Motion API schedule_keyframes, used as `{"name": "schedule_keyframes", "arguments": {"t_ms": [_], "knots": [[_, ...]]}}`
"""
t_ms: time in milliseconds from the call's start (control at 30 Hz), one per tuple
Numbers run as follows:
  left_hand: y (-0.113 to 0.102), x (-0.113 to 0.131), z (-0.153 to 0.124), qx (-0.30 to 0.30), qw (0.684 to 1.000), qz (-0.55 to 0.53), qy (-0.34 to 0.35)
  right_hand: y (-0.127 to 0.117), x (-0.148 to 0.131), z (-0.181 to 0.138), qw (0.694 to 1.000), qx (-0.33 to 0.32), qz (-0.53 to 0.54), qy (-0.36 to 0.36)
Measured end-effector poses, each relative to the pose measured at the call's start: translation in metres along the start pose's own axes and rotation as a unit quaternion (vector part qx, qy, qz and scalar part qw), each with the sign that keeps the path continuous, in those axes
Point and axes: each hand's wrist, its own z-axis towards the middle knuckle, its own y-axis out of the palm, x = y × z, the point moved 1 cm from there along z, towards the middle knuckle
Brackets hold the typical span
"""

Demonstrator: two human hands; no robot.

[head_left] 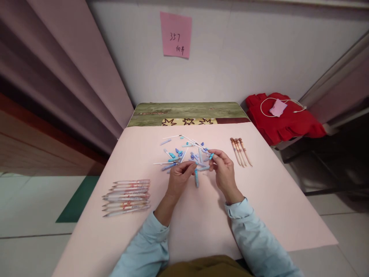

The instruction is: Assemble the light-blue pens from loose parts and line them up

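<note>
My left hand (pixel 180 177) pinches the top of a turquoise pen barrel (pixel 196 180), which hangs nearly upright below the fingertips. Between the thumb and fingers of my right hand (pixel 225 169) is a small turquoise pen piece (pixel 211 156); its exact shape is partly covered. The two hands are a short gap apart. Just beyond them lies a loose spread of pen parts: a blue barrel (pixel 168 167), a thin white refill (pixel 184 154), small turquoise pieces (pixel 172 155) and dark blue pieces (pixel 192 156). My fingers hide part of this pile.
Several pale pens (pixel 127 198) lie in a row at the left of the pink-covered table (pixel 198 234). Several beige pens with brown tops (pixel 240 152) lie at the right. Behind stand a wall with a pink note (pixel 175 35) and, right, a red cloth (pixel 282 125) with a cable.
</note>
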Motion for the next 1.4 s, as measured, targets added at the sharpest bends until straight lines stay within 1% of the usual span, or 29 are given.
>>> {"name": "schedule_keyframes", "arguments": {"t_ms": [67, 133, 233, 333, 500, 767, 1133, 1400], "knots": [[0.0003, 0.0002, -0.0001, 0.005, 1.000, -0.004, -0.008, -0.0008, 0.0013, 0.0016, 0.998, -0.012, 0.026, 0.048], [0.0003, 0.0004, 0.0000, 0.005, 1.000, -0.003, -0.007, 0.0000, 0.0022, 0.0016, 0.997, -0.044, 0.021, 0.065], [-0.0005, 0.0003, 0.0003, 0.003, 1.000, 0.000, 0.004, 0.0018, 0.0017, -0.0005, 0.997, -0.070, -0.026, 0.029], [-0.0015, -0.0007, 0.0003, -0.002, 1.000, 0.013, 0.025, 0.0025, -0.0001, -0.0024, 0.996, -0.064, -0.060, -0.008], [-0.0017, -0.0007, -0.0005, -0.025, 0.997, 0.042, 0.052, 0.0033, -0.0020, -0.0040, 0.994, -0.066, -0.083, -0.028], [-0.0009, 0.0022, -0.0008, -0.030, 0.997, 0.043, 0.054, 0.0036, 0.0008, -0.0045, 0.992, -0.068, -0.096, -0.037], [-0.0008, 0.0039, -0.0015, -0.025, 0.998, 0.045, 0.045, 0.0075, -0.0055, -0.0066, 0.991, -0.069, -0.106, -0.037], [0.0008, 0.0073, -0.0014, -0.023, 0.998, 0.037, 0.045, 0.0089, -0.0035, -0.0072, 0.989, -0.069, -0.121, -0.044]]}}
